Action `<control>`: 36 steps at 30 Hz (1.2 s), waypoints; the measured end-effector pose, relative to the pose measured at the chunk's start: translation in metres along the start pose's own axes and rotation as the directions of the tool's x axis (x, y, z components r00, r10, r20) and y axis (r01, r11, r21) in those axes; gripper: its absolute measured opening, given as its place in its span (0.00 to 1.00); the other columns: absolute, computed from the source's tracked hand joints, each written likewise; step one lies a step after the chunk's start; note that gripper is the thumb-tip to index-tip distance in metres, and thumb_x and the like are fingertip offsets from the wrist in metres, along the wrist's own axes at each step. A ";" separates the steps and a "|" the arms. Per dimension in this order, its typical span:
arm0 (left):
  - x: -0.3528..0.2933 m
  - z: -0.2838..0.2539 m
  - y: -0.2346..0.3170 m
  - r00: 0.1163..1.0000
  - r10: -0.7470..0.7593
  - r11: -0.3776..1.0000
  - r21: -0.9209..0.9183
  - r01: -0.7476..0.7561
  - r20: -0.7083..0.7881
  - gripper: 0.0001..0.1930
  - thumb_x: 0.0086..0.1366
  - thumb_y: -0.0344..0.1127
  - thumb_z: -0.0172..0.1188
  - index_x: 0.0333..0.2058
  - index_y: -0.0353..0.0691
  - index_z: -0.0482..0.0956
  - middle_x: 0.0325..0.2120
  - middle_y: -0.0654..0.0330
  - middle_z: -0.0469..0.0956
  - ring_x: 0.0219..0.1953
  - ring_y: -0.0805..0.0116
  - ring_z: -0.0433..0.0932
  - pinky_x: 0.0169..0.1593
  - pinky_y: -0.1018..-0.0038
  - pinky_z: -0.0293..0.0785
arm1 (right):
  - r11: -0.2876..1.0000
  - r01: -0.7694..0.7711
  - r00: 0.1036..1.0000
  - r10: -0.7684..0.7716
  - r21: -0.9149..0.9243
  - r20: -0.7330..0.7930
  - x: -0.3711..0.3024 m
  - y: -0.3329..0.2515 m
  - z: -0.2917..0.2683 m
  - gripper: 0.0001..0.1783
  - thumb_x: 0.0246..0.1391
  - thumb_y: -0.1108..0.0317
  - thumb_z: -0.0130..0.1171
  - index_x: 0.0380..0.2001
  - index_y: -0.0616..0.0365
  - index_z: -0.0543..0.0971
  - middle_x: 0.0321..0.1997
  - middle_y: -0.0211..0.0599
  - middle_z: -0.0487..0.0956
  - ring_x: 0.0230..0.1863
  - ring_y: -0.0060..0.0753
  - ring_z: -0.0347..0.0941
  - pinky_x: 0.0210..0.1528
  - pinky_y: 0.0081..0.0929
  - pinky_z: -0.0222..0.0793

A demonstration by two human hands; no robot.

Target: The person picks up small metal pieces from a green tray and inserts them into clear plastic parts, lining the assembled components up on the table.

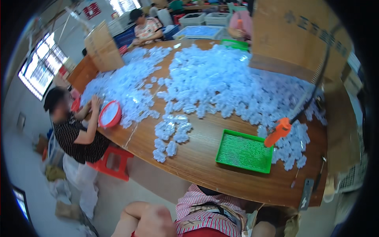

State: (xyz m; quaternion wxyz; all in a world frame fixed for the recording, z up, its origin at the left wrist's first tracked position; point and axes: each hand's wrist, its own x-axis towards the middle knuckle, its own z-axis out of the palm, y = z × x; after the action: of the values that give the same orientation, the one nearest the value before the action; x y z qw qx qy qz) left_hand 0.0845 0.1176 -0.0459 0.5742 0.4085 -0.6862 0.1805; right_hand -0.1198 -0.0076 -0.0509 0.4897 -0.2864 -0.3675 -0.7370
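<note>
My left arm is bent in the lower middle, and what looks like my left hand (157, 222) is raised close by, smeared, its fingers not readable. It is nearest to my pink striped apron (187, 205), away from the table. Skin shows at the lower right edge, but my right hand cannot be made out. In front of me on the brown wooden table (189, 166) lies a shallow green tray (244, 168) with small clear pieces in it. An orange-handled tool (279, 131) hangs on a dark cord over its right rim.
Heaps of clear, bluish plastic pieces (209, 75) cover the far table. A small group (170, 132) lies left of the tray. A metal plate (306, 193) lies by the right edge, beside a cardboard screen (300, 35). At left, a person works beside a red basin (110, 114); others sit beyond.
</note>
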 end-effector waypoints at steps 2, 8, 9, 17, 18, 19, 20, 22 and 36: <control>-0.033 -0.028 -0.002 0.914 -0.404 0.888 0.259 0.379 0.046 0.10 0.48 0.38 0.63 0.33 0.51 0.82 0.21 0.66 0.77 0.20 0.62 0.74 0.26 0.67 0.69 | 0.985 0.049 0.979 -0.015 -0.164 0.203 -0.010 0.026 -0.006 0.33 0.58 0.66 0.56 0.66 0.46 0.61 0.70 0.36 0.60 0.68 0.39 0.56 0.64 0.34 0.56; -0.124 -0.065 -0.134 0.499 -0.834 0.257 0.636 0.728 -0.235 0.19 0.55 0.35 0.67 0.45 0.37 0.76 0.36 0.55 0.75 0.41 0.57 0.72 0.45 0.66 0.69 | 0.628 0.252 0.640 0.463 -0.737 0.613 -0.059 0.021 -0.085 0.20 0.58 0.55 0.55 0.50 0.51 0.75 0.51 0.36 0.76 0.52 0.42 0.70 0.51 0.45 0.68; -0.152 -0.073 -0.152 0.508 -0.834 0.230 0.703 0.673 -0.213 0.21 0.53 0.36 0.69 0.45 0.36 0.76 0.37 0.54 0.75 0.45 0.55 0.71 0.49 0.66 0.68 | 0.518 0.136 0.580 0.650 -0.845 0.491 -0.067 -0.007 -0.105 0.18 0.54 0.51 0.59 0.43 0.48 0.79 0.44 0.33 0.79 0.47 0.41 0.71 0.47 0.48 0.68; -0.200 -0.038 -0.222 0.404 -0.899 0.084 0.838 0.539 -0.170 0.34 0.39 0.42 0.77 0.45 0.34 0.73 0.51 0.51 0.67 0.57 0.48 0.60 0.56 0.54 0.59 | 0.167 -0.064 0.356 0.925 -0.984 0.134 -0.060 0.047 -0.077 0.16 0.55 0.59 0.56 0.33 0.65 0.80 0.32 0.44 0.79 0.35 0.46 0.74 0.40 0.39 0.70; -0.202 -0.039 -0.225 0.406 -0.902 0.107 0.835 0.539 -0.146 0.34 0.39 0.41 0.77 0.44 0.35 0.72 0.51 0.51 0.68 0.57 0.48 0.60 0.55 0.55 0.59 | 0.133 -0.092 0.343 0.935 -0.987 0.094 -0.065 0.048 -0.080 0.16 0.55 0.60 0.57 0.34 0.65 0.80 0.32 0.44 0.79 0.35 0.46 0.74 0.40 0.39 0.70; -0.204 -0.040 -0.226 0.406 -0.905 0.128 0.832 0.539 -0.124 0.33 0.40 0.41 0.77 0.44 0.35 0.72 0.50 0.51 0.68 0.58 0.48 0.60 0.55 0.56 0.59 | 0.098 -0.120 0.328 0.943 -0.988 0.054 -0.069 0.049 -0.082 0.15 0.54 0.61 0.57 0.34 0.64 0.80 0.33 0.44 0.79 0.36 0.46 0.74 0.41 0.39 0.70; -0.207 -0.038 -0.225 0.430 -0.896 0.149 0.835 0.530 -0.113 0.32 0.40 0.38 0.76 0.44 0.39 0.70 0.47 0.54 0.70 0.57 0.50 0.61 0.54 0.56 0.57 | 0.060 -0.155 0.322 0.947 -0.986 0.007 -0.073 0.050 -0.085 0.11 0.46 0.69 0.61 0.34 0.62 0.80 0.33 0.42 0.79 0.37 0.45 0.75 0.44 0.38 0.71; -0.205 -0.032 -0.218 0.473 -0.880 0.254 0.805 0.536 -0.037 0.31 0.41 0.38 0.75 0.43 0.41 0.70 0.46 0.56 0.71 0.56 0.51 0.62 0.54 0.56 0.56 | -0.070 -0.157 0.267 0.957 -0.985 -0.111 -0.084 0.056 -0.091 0.11 0.45 0.74 0.60 0.35 0.62 0.81 0.34 0.42 0.79 0.38 0.45 0.75 0.45 0.37 0.70; -0.195 0.051 -0.125 0.431 -0.882 0.466 0.498 0.731 0.192 0.35 0.44 0.45 0.73 0.50 0.42 0.69 0.49 0.56 0.71 0.57 0.52 0.62 0.58 0.53 0.51 | -0.681 -0.651 -0.322 0.648 -0.335 -0.690 -0.215 0.074 -0.162 0.20 0.63 0.62 0.55 0.51 0.63 0.66 0.24 0.30 0.72 0.16 0.17 0.67 0.15 0.16 0.63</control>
State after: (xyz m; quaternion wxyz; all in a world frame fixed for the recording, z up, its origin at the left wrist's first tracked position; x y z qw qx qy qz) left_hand 0.1491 0.0754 -0.2703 0.3434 0.8110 -0.4630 -0.1002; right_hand 0.0162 -0.0494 -0.2915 0.6741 -0.6192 0.3993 -0.0523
